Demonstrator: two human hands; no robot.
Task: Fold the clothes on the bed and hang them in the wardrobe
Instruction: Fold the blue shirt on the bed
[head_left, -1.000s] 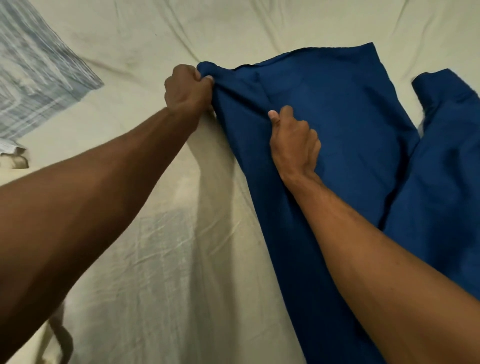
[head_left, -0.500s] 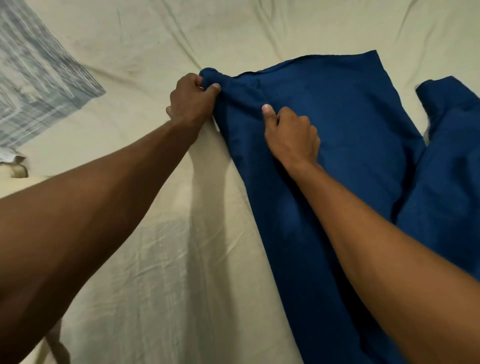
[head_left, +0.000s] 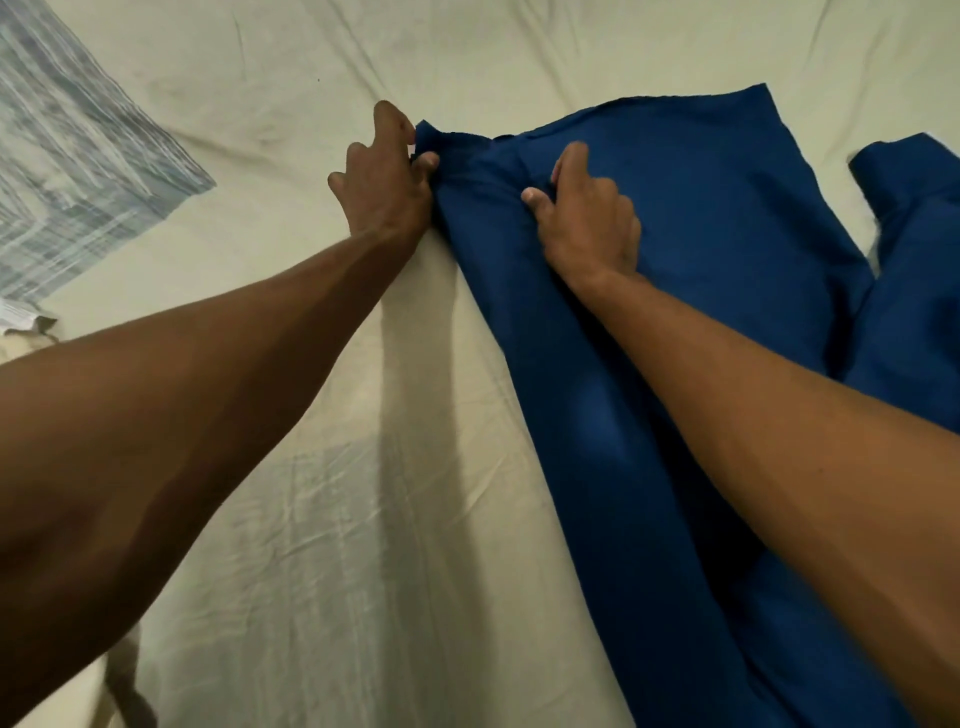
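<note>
A dark blue garment (head_left: 701, 218) lies spread on the cream bed sheet (head_left: 322, 545), running from the upper middle down to the lower right. My left hand (head_left: 384, 182) pinches its far left corner between thumb and fingers, the other fingers loosening outward. My right hand (head_left: 587, 218) rests on the cloth just to the right, fingers bunching a fold of it. A second blue part (head_left: 914, 291) lies at the right edge; whether it belongs to the same garment is unclear.
A blue-and-white striped cloth or pillow (head_left: 67, 171) lies at the upper left. A small pale label or paper (head_left: 21, 317) sits at the left edge below it. The wardrobe is out of view.
Both hands have slid slightly forward along the garment's far edge. My left fist has loosened, its fingers spreading while the thumb still pinches the corner. The cloth lies flatter.
</note>
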